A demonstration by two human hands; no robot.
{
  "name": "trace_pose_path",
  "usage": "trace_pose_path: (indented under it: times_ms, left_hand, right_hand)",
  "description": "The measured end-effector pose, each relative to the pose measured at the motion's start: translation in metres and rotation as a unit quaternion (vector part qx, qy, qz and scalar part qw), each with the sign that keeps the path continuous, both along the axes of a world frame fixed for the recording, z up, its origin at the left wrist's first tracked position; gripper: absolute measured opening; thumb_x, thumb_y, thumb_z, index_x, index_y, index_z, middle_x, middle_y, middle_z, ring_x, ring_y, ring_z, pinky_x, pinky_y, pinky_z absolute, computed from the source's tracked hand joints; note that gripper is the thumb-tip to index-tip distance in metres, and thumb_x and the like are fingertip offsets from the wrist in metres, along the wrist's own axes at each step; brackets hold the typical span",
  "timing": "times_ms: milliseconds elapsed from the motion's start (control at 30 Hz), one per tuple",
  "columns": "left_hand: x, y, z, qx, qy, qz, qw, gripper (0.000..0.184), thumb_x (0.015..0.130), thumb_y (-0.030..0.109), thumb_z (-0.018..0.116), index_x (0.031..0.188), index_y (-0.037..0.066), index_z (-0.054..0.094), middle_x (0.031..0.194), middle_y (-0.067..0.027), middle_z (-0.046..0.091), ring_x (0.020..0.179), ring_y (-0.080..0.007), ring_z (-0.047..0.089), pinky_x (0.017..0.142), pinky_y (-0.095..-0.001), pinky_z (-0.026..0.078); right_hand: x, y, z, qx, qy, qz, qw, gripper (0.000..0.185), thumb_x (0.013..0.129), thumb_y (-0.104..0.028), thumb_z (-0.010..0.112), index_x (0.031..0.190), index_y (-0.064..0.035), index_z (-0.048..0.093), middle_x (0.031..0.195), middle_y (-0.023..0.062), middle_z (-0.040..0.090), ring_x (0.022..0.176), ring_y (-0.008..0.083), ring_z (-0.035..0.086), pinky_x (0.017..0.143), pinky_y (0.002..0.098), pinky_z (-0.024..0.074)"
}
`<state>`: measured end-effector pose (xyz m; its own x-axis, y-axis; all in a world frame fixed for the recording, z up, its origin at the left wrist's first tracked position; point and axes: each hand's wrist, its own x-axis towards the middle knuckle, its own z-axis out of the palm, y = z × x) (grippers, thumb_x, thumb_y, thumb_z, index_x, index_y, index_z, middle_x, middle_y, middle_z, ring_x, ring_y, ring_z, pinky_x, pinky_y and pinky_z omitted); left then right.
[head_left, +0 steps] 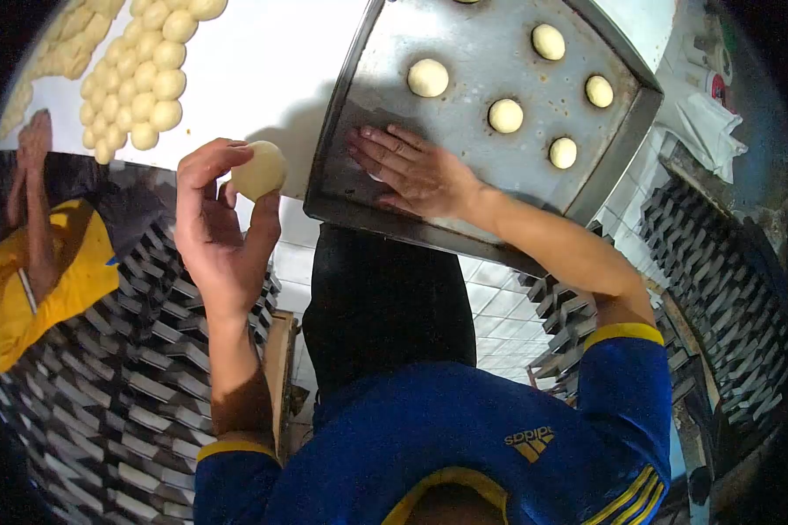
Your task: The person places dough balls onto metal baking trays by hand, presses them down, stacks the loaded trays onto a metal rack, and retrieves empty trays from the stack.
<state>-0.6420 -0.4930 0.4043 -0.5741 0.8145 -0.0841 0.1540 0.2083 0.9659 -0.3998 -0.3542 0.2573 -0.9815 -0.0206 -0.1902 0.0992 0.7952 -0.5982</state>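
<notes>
My left hand (228, 219) is raised at the left of the tray, with a round pale dough ball (259, 171) pinched between thumb and fingers. My right hand (411, 171) lies palm down over the near left corner of the metal baking tray (368, 96), fingers stretched out. A small pale bit shows under that palm, perhaps dough; most of it is hidden. Several dough balls sit apart on the tray, the closest to my right hand being one dough ball (506, 115) and another dough ball (428, 78).
A cluster of dough balls (140, 79) lies on the white table (245, 61) at upper left, with more dough beyond. At far left is another person in a yellow shirt (52, 271), hands at the table edge. Stacked dark racks (700, 254) stand on both sides.
</notes>
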Motion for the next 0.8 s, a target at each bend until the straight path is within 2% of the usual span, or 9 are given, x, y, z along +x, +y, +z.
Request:
trace_pose_path:
  times_ms: [133,200,233,300,433,467,500,633,800]
  left_hand:
    - [0.003,-0.013,0.009,-0.024,-0.001,0.015,1.0,0.054,0.084,-0.023,0.069,0.131,0.001,0.064,0.136,-0.0108,0.059,0.125,-0.0202,0.063,0.105,-0.0342,0.055]
    - [0.003,-0.016,0.009,-0.023,0.001,0.019,1.0,0.053,0.084,-0.023,0.069,0.131,0.001,0.064,0.136,-0.0111,0.059,0.125,-0.0203,0.063,0.106,-0.0344,0.055]
    - [0.004,-0.017,0.008,-0.017,-0.001,0.019,1.0,0.053,0.084,-0.022,0.069,0.131,0.001,0.064,0.136,-0.0115,0.059,0.125,-0.0207,0.063,0.106,-0.0347,0.056]
    - [0.009,-0.015,0.005,-0.015,-0.005,0.015,1.0,0.052,0.084,-0.022,0.069,0.13,0.001,0.064,0.136,-0.0119,0.059,0.126,-0.0212,0.063,0.106,-0.0351,0.056]
    - [0.027,0.001,0.005,-0.009,0.027,-0.03,0.999,0.05,0.085,-0.018,0.071,0.131,0.001,0.065,0.135,-0.0133,0.059,0.125,-0.0231,0.064,0.106,-0.037,0.057]
    - [0.034,0.006,0.009,-0.025,0.037,-0.063,0.997,0.049,0.083,-0.013,0.075,0.13,0.001,0.067,0.135,-0.0153,0.059,0.124,-0.0258,0.066,0.105,-0.0394,0.058]
    - [0.042,0.009,0.001,-0.029,0.088,-0.111,0.989,0.048,0.082,-0.009,0.078,0.128,0.003,0.069,0.136,-0.0188,0.06,0.123,-0.0321,0.067,0.104,-0.0426,0.057]
    - [0.109,0.045,-0.04,-0.021,0.109,-0.296,0.949,0.045,0.085,-0.002,0.078,0.128,0.004,0.068,0.138,-0.0214,0.059,0.123,-0.0412,0.063,0.104,-0.0476,0.057]
    - [0.172,0.06,-0.097,-0.036,0.163,-0.408,0.897,0.053,0.086,0.0,0.077,0.137,0.007,0.063,0.137,-0.0208,0.061,0.132,-0.0434,0.058,0.11,-0.0523,0.052]
  right_hand:
    - [-0.007,0.025,0.03,-0.175,-0.017,-0.06,0.983,0.073,0.111,-0.043,0.057,0.173,-0.01,0.036,0.183,0.0094,0.028,0.171,0.0267,0.02,0.141,0.0478,0.0113]
    - [-0.01,0.029,0.048,-0.355,-0.01,-0.199,0.913,0.07,0.114,-0.043,0.051,0.174,-0.0099,0.034,0.183,0.0096,0.027,0.171,0.0279,0.018,0.141,0.0483,0.0099]
    - [-0.011,0.027,0.043,-0.354,-0.009,-0.198,0.914,0.07,0.114,-0.043,0.051,0.174,-0.0099,0.034,0.183,0.0096,0.027,0.171,0.0279,0.018,0.141,0.0483,0.0099]
    - [-0.01,0.015,0.026,0.001,0.003,0.059,0.998,0.068,0.115,-0.039,0.05,0.174,-0.0108,0.033,0.182,0.0098,0.03,0.171,0.0304,0.02,0.141,0.0518,0.0124]
    - [-0.004,0.015,0.01,-0.026,0.031,0.039,0.998,0.074,0.115,-0.051,0.047,0.173,-0.0067,0.034,0.182,0.0149,0.031,0.17,0.0314,0.023,0.14,0.0519,0.0114]
    - [0.004,0.02,0.021,-0.258,0.124,-0.127,0.95,0.077,0.114,-0.054,0.046,0.173,-0.0045,0.035,0.181,0.0166,0.032,0.169,0.0318,0.024,0.139,0.0501,0.0124]
    - [0.013,0.027,0.033,-0.462,0.21,-0.282,0.814,0.081,0.114,-0.057,0.046,0.172,-0.0022,0.035,0.18,0.0182,0.033,0.169,0.0322,0.026,0.139,0.0483,0.0135]
    - [0.08,0.062,0.077,-0.309,0.28,-0.474,0.776,0.082,0.115,-0.065,0.04,0.161,0.0022,0.048,0.171,0.023,0.047,0.16,0.0342,0.042,0.133,0.0484,0.0266]
    - [0.147,0.045,0.088,-0.24,0.147,-0.515,0.81,0.074,0.116,-0.058,0.044,0.156,0.0021,0.055,0.164,0.0212,0.055,0.156,0.033,0.048,0.132,0.048,0.0307]
